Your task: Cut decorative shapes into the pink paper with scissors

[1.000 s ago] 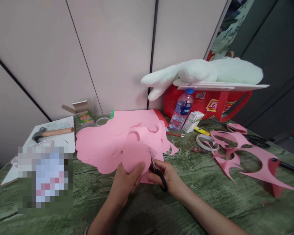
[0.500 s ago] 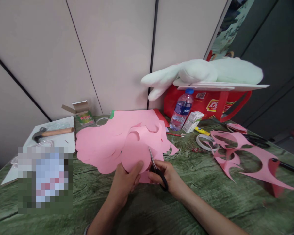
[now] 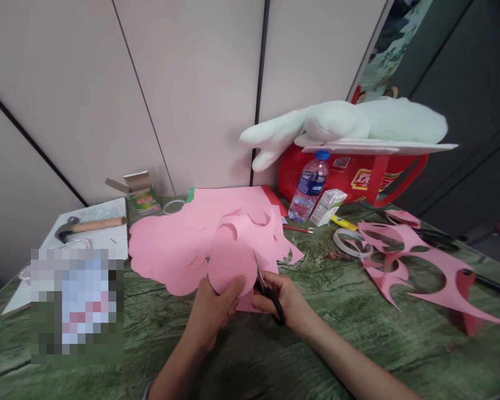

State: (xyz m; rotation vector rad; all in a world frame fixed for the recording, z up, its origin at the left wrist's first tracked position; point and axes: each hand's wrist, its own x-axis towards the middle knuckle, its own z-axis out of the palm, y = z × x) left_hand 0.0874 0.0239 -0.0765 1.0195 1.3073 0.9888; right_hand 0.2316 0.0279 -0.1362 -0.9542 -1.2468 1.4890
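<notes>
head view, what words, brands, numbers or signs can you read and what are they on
No word reads with certainty.
Red bag: a square code; logo letters too unclear to quote.
Bottle: label characters too small.
Green box: lettering blurred.
White carton: print too small.

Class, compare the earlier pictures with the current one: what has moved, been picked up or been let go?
Nothing has clearly changed; any shift is too slight to tell. The left hand still grips the rounded pink paper, and the right hand still holds the scissors at its edge. The claw hammer, water bottle and cut pink scraps stayed put.
</notes>
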